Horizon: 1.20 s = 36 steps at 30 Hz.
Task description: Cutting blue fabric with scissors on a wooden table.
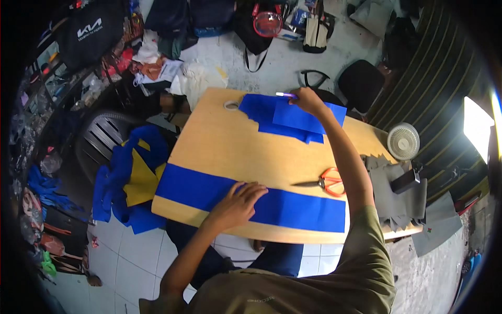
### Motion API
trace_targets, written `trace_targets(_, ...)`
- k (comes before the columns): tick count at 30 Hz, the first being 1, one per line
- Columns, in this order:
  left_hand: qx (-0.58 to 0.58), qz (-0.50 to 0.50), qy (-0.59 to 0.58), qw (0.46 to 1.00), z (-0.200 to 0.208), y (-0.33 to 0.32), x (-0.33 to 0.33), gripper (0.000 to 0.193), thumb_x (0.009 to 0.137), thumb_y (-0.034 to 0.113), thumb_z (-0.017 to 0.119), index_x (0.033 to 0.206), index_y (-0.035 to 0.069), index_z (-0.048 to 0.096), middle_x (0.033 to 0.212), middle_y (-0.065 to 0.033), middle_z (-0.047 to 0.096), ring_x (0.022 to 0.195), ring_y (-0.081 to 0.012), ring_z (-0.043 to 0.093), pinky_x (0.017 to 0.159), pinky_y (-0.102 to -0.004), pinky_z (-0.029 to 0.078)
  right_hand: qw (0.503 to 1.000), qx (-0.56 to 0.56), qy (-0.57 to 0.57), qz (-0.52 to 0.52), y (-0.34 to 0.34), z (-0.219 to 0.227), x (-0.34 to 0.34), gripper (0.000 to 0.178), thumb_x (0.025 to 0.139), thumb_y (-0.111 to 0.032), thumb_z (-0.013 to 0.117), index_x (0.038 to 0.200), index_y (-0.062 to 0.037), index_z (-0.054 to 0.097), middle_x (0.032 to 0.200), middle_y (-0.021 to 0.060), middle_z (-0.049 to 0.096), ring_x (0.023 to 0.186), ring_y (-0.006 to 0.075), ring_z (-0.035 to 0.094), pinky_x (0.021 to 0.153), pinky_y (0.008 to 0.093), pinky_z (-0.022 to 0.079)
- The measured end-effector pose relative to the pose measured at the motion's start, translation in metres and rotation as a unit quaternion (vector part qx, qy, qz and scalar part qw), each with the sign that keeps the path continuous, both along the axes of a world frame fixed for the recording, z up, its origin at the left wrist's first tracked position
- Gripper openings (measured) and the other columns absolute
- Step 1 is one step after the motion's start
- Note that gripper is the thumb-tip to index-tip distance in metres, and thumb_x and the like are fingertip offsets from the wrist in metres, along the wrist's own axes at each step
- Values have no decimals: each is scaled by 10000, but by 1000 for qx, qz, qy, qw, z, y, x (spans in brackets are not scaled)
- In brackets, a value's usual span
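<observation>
A long strip of blue fabric (pixel 298 210) lies across the near side of the wooden table (pixel 214 136). My left hand (pixel 239 203) rests on this strip, fingers spread and holding nothing. At the far side, my right hand (pixel 308 100) is closed on a purple and white pen (pixel 286 95). It is over blue fabric pieces (pixel 299 116) that overlap, one with a jagged left edge. Orange-handled scissors (pixel 323 182) lie between the strip and these pieces, under the reach of my right forearm. A roll of tape (pixel 230 105) sits left of the pieces.
A small white fan (pixel 403 141) stands at the table's right edge, near grey fabric pieces (pixel 389 191) with a black box (pixel 406 181) on them. A dark chair (pixel 107 133) at the left bears blue and yellow fabric (pixel 140 178). Bags (pixel 317 32) stand on the floor beyond.
</observation>
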<state>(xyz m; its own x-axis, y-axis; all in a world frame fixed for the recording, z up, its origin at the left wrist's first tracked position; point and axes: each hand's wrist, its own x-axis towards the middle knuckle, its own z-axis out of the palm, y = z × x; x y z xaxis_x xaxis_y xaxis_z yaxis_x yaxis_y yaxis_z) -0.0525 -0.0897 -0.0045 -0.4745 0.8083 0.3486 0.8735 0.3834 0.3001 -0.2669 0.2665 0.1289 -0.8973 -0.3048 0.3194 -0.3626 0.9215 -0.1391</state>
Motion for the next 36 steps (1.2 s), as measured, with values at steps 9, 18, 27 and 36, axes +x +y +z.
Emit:
trace_targets(9, -22, 2, -16, 1000, 11, 3, 3, 595, 893, 128, 633, 1451, 92, 431, 1508, -72, 471, 1440, -256, 402, 1199, -494, 260, 997, 12, -58, -42, -8, -68, -84, 366, 822, -307, 772, 1110, -90, 707, 1001, 197, 727, 1010, 411, 676, 893, 470, 535)
trace_targets(18, -15, 0, -36, 999, 24, 4, -1, 545, 882, 125, 643, 1407, 98, 498, 1484, -79, 472, 1442, -285, 374, 1189, -509, 275, 972, 92, 44, -210, -25, -92, -40, 526, 966, -503, 557, 1342, -134, 554, 1188, 167, 649, 1174, 352, 587, 960, 635, 419)
trace_targets(27, 10, 71, 31, 997, 13, -1, 5, 494, 857, 125, 605, 1345, 92, 536, 1448, -83, 498, 1437, -301, 370, 1178, -525, 284, 971, 90, -9, -220, -41, -119, -26, 485, 996, -462, 504, 1368, -157, 560, 1409, 131, 490, 1316, 334, 444, 1041, 676, 317)
trace_targets(36, 23, 95, 44, 994, 17, 4, 0, 490, 834, 138, 638, 1313, 83, 551, 1406, -100, 519, 1397, -302, 404, 1159, -487, 316, 976, 85, -31, -200, -35, -82, 2, 601, 943, -493, 596, 1459, -210, 473, 1508, 148, 424, 1375, 351, 407, 1067, 689, 302)
